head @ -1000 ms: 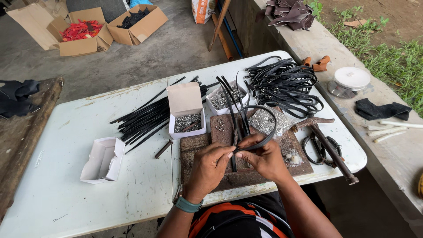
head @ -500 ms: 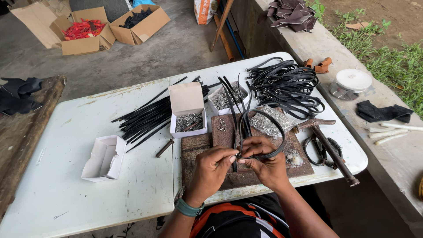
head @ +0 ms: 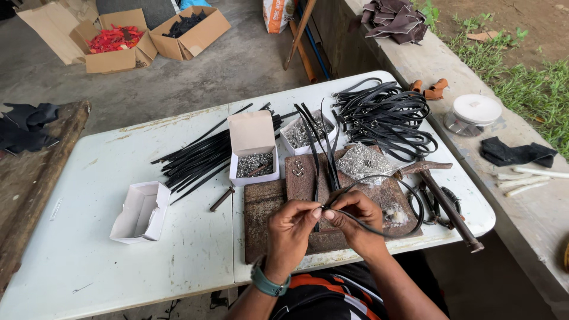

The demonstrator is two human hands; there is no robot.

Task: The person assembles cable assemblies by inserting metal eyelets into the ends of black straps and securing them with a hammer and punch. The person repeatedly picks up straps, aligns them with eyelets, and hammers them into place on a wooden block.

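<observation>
At the far left a dark cloth [head: 26, 124] lay on a rough wooden bench beside the white desk [head: 89, 237]. On the desk's left part an empty white carton [head: 141, 211] lay open on its side. Right of it, a fan of straight black strips [head: 198, 157] spread toward the upright white box of small metal pieces [head: 253, 159], with a short dark punch [head: 221, 198] lying just below the strips.

Near the front edge, over a worn brown work board [head: 267, 204], the left hand [head: 288, 228] pinched the end of a thin black strap [head: 379, 228] between thumb and forefinger; a teal band circled that wrist. The right hand [head: 355, 220] met it fingertip to fingertip, its fingers curled and pinching the same strap end. The strap looped away to the right above the board and curved back under the right hand. Whether a small fitting sat between the fingertips could not be told.

Further right, a crumpled bag of silvery fittings [head: 364, 161] rested on the board, a tangle of looped black straps [head: 388, 115] lay behind it, and a hammer [head: 441, 198] lay near the desk's right edge. On the concrete ledge beyond stood a clear round tub with a white lid [head: 473, 114].
</observation>
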